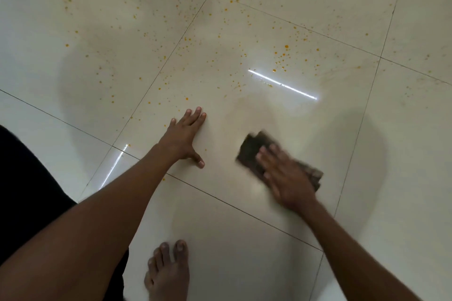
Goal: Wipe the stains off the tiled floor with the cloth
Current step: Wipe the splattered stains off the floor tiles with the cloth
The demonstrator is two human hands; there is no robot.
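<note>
The dark cloth [254,151] lies flat on the tiled floor [403,142], pressed under the blurred right hand [285,176], fingers spread. Orange stains [283,56] lie toward 12 o'clock. The left hand [183,137], splayed flat, holds nothing, at 9 o'clock.

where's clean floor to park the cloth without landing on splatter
Free: the strip between the left hand and the cloth under the right hand, and the tile beside the foot. Crowded: orange stains speckle the tiled floor beyond both hands.
</note>
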